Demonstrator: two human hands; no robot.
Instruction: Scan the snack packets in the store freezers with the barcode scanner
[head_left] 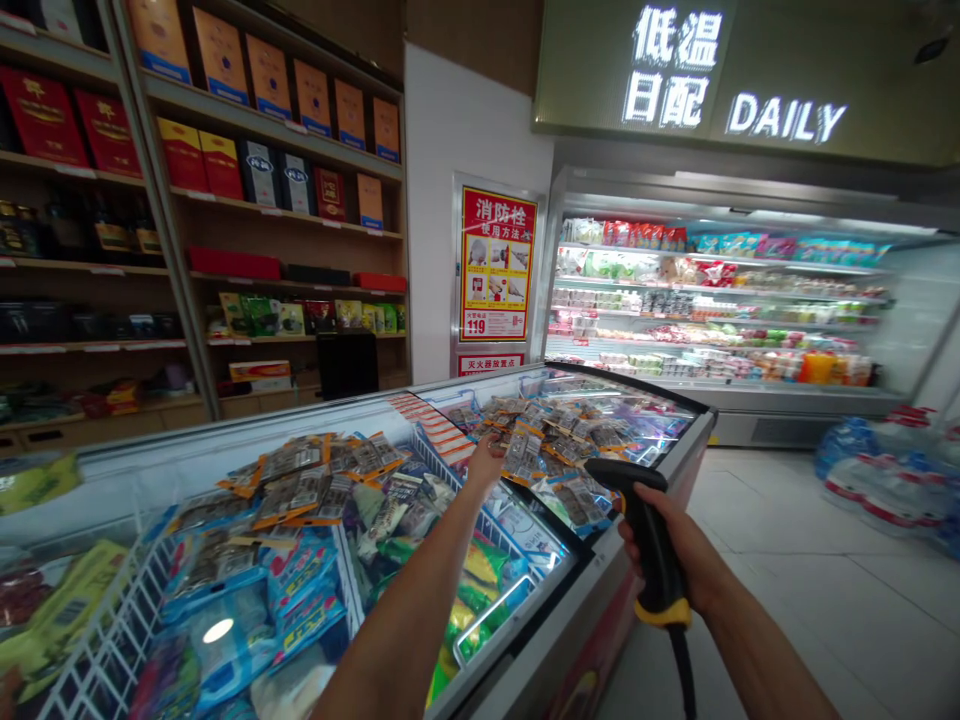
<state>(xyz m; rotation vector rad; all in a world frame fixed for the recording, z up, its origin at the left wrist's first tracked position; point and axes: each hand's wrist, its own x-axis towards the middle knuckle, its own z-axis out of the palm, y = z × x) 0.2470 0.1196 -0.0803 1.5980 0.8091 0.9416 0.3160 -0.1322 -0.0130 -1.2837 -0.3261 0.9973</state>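
Observation:
My right hand (pixel 686 550) is wrapped round the grip of a black and yellow barcode scanner (pixel 652 545), its cable hanging down. The scanner's head points left, over the freezer's edge. Stretched out over the chest freezer, my left hand (pixel 490 455) is closed at the edge of a small snack packet (pixel 523 448) with a dark, see-through front and orange and blue edges. Many like packets lie heaped behind it on the glass lid (pixel 637 400). A second pile of these packets (pixel 300 485) lies to the left, over bagged goods in the freezer.
White wire dividers (pixel 124 610) split the freezer (pixel 517 655). Shelves of boxes (pixel 270 80) stand at the left wall. A lit refrigerated display (pixel 712 290) stands at the back right, with water bottles (pixel 885 465) on the tiled floor (pixel 795 590) at right.

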